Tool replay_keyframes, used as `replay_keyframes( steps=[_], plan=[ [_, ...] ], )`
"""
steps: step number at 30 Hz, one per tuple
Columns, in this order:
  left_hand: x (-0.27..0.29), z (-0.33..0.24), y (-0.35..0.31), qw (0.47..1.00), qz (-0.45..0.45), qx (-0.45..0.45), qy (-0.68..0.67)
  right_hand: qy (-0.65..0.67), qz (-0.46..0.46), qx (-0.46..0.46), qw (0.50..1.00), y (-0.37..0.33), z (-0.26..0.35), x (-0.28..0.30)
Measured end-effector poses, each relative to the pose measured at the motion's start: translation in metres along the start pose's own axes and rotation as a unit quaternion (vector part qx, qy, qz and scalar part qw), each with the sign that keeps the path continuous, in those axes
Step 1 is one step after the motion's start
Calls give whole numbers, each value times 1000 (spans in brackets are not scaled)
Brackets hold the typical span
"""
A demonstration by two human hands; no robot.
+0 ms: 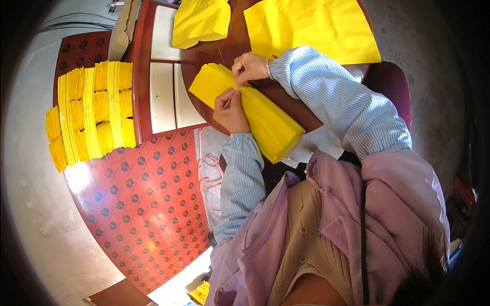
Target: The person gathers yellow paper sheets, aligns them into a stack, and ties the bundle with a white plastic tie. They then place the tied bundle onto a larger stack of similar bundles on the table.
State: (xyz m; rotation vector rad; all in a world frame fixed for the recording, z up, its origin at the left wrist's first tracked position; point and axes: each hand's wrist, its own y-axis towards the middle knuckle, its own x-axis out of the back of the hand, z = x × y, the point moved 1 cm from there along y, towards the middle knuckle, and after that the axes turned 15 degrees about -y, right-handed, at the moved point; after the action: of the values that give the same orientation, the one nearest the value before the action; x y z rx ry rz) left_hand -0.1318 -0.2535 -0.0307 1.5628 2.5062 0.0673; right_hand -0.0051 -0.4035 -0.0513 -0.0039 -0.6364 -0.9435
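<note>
A long bundle of folded yellow sheets point(270, 122) lies slantwise over the edge of the dark red round table, drawn in at its middle. My left hand point(230, 111) is closed in a pinch on its near left side, thumb and fingertips at the narrowed part. Just beyond it my right hand point(250, 68) pinches too, slightly above the same spot. Whatever is between the fingertips is too small to make out; something thin and pale shows at the bundle's middle.
Beyond my hands, the table point(224, 53) bears a yellow folded stack point(201, 23) and wide flat yellow sheets point(311, 30). To the left, many tied yellow bundles point(92, 109) are piled on a red patterned board point(148, 204). A dark chair point(393, 92) stands at the right.
</note>
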Motion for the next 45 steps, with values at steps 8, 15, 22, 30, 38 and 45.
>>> replay_keyframes(
  steps=[8,15,22,30,38,45],
  plan=[
    [0,0,-5,999,13,-30,22,-95,-70,-40,992,-7,0,-6],
    [7,-14,4,994,62,-84,45,-195,-130,-40,971,-25,32,11],
    [65,-28,92,878,224,-207,369,-393,-132,218,884,-133,130,-6],
    [84,21,99,844,238,-98,471,-410,168,208,872,-175,133,-52],
    [78,32,103,854,228,-115,454,-427,194,202,860,-174,147,-45],
    [77,20,83,988,-142,57,18,-219,-122,-56,966,-227,138,-10]
  ],
)
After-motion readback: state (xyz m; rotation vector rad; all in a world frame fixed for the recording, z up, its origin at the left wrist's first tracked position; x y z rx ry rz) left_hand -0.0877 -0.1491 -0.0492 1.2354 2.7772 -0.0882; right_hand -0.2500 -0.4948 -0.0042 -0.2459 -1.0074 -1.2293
